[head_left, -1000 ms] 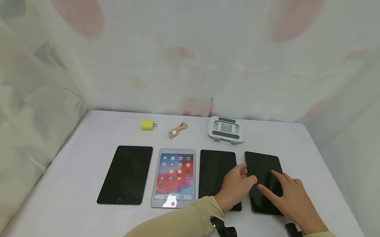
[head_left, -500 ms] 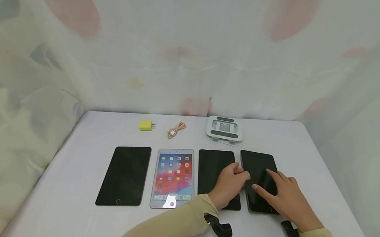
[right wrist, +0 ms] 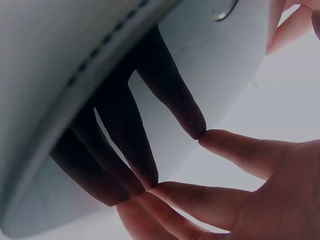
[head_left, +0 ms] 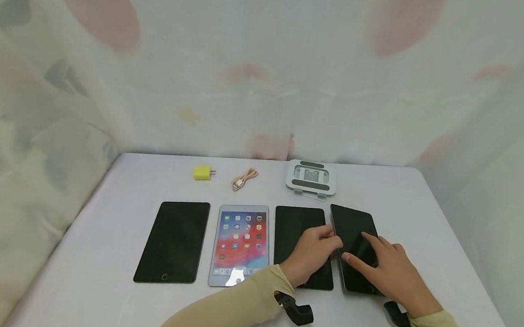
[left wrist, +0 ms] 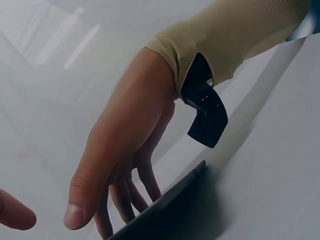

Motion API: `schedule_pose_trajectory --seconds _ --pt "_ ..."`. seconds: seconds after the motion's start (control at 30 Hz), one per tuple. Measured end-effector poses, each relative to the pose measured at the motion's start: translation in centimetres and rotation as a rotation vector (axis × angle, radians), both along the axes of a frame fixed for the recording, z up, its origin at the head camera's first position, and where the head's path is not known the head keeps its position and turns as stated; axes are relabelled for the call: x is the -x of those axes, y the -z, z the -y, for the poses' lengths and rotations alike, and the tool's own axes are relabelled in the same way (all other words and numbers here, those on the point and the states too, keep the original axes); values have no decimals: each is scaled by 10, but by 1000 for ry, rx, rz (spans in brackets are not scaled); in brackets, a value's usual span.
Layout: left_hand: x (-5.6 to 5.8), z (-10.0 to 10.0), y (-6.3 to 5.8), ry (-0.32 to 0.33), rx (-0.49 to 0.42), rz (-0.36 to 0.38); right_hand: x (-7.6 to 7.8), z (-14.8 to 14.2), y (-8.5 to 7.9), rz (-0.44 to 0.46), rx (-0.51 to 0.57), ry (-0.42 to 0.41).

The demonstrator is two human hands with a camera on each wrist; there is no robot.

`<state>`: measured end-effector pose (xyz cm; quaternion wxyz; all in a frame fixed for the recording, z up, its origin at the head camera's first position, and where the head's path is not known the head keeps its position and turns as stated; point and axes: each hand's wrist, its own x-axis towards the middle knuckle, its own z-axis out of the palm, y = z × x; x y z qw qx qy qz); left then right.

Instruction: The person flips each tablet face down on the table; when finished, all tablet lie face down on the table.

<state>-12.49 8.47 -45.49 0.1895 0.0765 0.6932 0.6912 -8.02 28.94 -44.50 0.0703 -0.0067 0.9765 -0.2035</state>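
Note:
Four tablets lie in a row in the head view. My right hand [head_left: 390, 271] rests its spread, fairly straight fingertips and thumb on the dark screen of the rightmost black tablet [head_left: 352, 223]; the right wrist view shows those fingertips meeting their reflections in the glass. Over the neighbouring black tablet [head_left: 296, 226], my left hand [head_left: 307, 256] reaches to the left edge of the rightmost one. In the left wrist view, its extended fingers point down at the edge of a dark tablet [left wrist: 165, 210], with the thumb held apart. The rightmost tablet sits slightly turned, close beside its neighbour.
Further left are a white tablet [head_left: 242, 239] with its home screen lit and another black tablet [head_left: 173, 241]. Along the back lie a yellow charger plug [head_left: 202, 173], a coiled pinkish cable [head_left: 244, 178] and a folded white stand [head_left: 311, 178]. Curtains surround the white table [head_left: 109, 254].
The rightmost tablet has slid a little left and turned slightly, its top edge now slanting more. Both hands have shifted left along with it. The other things stay where they were.

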Motion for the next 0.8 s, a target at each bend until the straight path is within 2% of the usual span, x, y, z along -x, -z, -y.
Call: schedule_pose_trajectory --seconds 0.17,0.3,0.8 --pt "2 6 -1 38 -123 81 0 3 -2 0 28 -7" --pt "0 10 -3 44 -135 114 0 5 -6 5 48 -11" --pt "-1 17 -13 32 -71 17 3 11 -8 53 144 -48"
